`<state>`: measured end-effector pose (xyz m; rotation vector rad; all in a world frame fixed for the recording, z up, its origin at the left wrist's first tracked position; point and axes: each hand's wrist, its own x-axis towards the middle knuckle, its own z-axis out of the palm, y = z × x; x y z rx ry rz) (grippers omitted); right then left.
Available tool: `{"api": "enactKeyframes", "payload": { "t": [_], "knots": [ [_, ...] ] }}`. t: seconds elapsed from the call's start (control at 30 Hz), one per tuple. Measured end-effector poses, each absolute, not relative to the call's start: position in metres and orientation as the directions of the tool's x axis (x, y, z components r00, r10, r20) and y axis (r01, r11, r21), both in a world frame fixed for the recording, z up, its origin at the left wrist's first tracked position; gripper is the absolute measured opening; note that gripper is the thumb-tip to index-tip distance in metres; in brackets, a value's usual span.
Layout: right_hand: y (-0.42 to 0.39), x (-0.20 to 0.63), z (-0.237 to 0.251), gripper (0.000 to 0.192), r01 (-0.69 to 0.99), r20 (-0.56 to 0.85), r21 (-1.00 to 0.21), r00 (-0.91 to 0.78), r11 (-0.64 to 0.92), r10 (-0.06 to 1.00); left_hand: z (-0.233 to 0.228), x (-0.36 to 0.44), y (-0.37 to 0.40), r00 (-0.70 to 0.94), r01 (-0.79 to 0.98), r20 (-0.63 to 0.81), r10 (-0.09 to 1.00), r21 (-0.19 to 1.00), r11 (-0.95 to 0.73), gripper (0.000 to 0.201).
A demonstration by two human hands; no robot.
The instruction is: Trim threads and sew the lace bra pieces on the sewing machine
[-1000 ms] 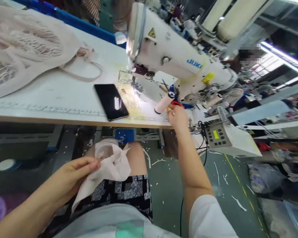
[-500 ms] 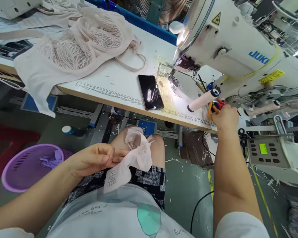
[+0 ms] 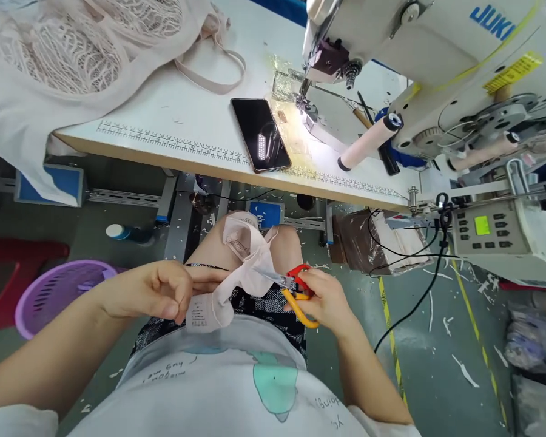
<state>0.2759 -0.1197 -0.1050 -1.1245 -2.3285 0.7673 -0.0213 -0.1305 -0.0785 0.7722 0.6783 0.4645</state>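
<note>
My left hand [image 3: 157,294] pinches a small pale pink fabric piece [image 3: 241,264] with a printed label, held over my lap. My right hand [image 3: 325,300] grips scissors [image 3: 295,290] with red and orange handles. Their blades point left and touch the fabric's edge. Both hands are below the table's front edge, close together.
A white sewing machine [image 3: 418,54] stands on the white table [image 3: 173,130], with a black phone [image 3: 259,133], a thread cone [image 3: 368,142] and a pile of pink lace garments [image 3: 68,54]. A control panel [image 3: 486,227] hangs at the right. A purple basket [image 3: 57,291] sits on the floor at the left.
My right hand took the scissors from the table beside the thread cone and brought them down to the fabric in my lap. The view tilted downward.
</note>
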Motion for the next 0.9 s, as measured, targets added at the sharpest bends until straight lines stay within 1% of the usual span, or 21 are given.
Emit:
{"api": "enactKeyframes", "payload": {
  "t": [0.07,0.2,0.3,0.37,0.47,0.6,0.67,0.8,0.9],
  "knots": [
    [-0.115,0.269,-0.102,0.032,0.555,0.155,-0.602,-0.625,0.575,0.765,-0.077,-0.021,-0.134,0.697,-0.127,-0.375,0.612,0.775,0.619,0.011],
    [-0.115,0.267,-0.094,0.036,0.556,0.136,-0.514,-0.699,0.653,0.702,-0.080,-0.024,-0.144,0.728,-0.103,-0.308,0.612,0.834,0.542,0.012],
    [-0.119,0.268,-0.093,0.039,0.584,0.112,-0.455,-0.711,0.672,0.694,-0.084,-0.026,-0.147,0.766,-0.091,-0.237,0.597,0.880,0.466,0.013],
    [-0.121,0.270,-0.092,0.041,0.603,0.096,-0.436,-0.707,0.668,0.701,-0.085,-0.025,-0.147,0.782,-0.063,-0.217,0.584,0.905,0.421,0.014],
    [-0.123,0.273,-0.092,0.042,0.615,0.079,-0.427,-0.705,0.663,0.705,-0.080,-0.022,-0.146,0.785,0.017,-0.245,0.569,0.926,0.376,0.017],
    [-0.125,0.277,-0.092,0.039,0.614,0.073,-0.424,-0.709,0.665,0.701,-0.069,-0.017,-0.146,0.743,0.219,-0.369,0.558,0.922,0.319,0.019],
    [-0.125,0.276,-0.091,0.038,0.618,0.056,-0.419,-0.713,0.665,0.699,-0.064,-0.015,-0.147,0.724,0.285,-0.411,0.554,0.910,0.302,0.019],
    [-0.125,0.273,-0.087,0.035,0.620,0.021,-0.403,-0.729,0.673,0.684,-0.059,-0.014,-0.148,0.716,0.318,-0.417,0.561,0.909,0.270,0.019],
    [-0.124,0.272,-0.084,0.036,0.620,0.021,-0.375,-0.738,0.689,0.675,-0.060,-0.013,-0.149,0.720,0.278,-0.395,0.570,0.918,0.285,0.019]
  ]
}}
